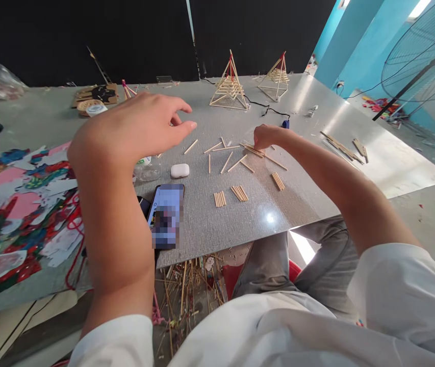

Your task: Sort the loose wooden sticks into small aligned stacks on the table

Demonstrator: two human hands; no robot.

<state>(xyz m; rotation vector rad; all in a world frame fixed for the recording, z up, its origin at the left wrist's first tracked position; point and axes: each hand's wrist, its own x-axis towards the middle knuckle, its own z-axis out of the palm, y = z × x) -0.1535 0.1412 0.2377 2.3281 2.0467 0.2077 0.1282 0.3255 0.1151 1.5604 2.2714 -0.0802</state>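
Here the right hand [266, 136] pinches long sticks [253, 149] beneath it, while the left hand [133, 127] hovers open.

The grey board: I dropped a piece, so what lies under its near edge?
Under the grey board, loose sticks and scraps litter the floor beside a red stool. Farther back, the board covers everything.

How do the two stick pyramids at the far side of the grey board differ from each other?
The left pyramid stands nearer and looks larger; the right pyramid stands farther back and looks smaller. The left pyramid shows many horizontal stick layers up its sides; the right pyramid shows fewer, with an open lower part. Both are made of pale sticks, have a red tip, and stand upright on the board.
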